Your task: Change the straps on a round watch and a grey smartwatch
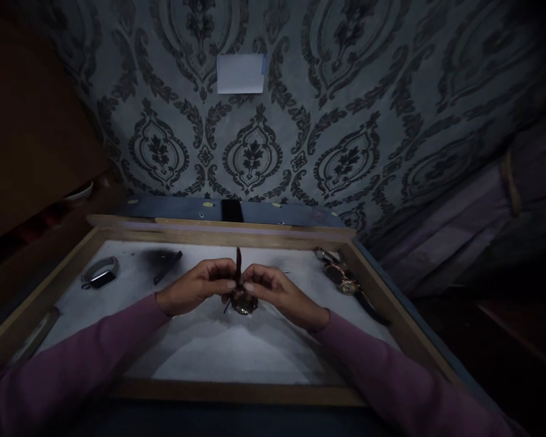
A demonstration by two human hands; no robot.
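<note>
Between my two hands, over the middle of the white-lined wooden tray [236, 389], is a wristwatch [244, 301] with a shiny case and a brown strap that stands upright. My left hand [204, 284] pinches it from the left, thumb and fingers close to where strap and case meet. From the other side, my right hand [279, 291] grips the same spot with thumb and fingertips. A thin dark piece sticks out below my left fingertips; I cannot make out what it is. My fingers hide the joint between strap and case.
On the tray's left lie a smartwatch [101, 278] with a grey band and a dark slim strip [167, 267]. Several watches [347, 285] rest along the right side. Behind the tray is a black phone [232, 211]. A white card [241, 74] hangs on the patterned wall.
</note>
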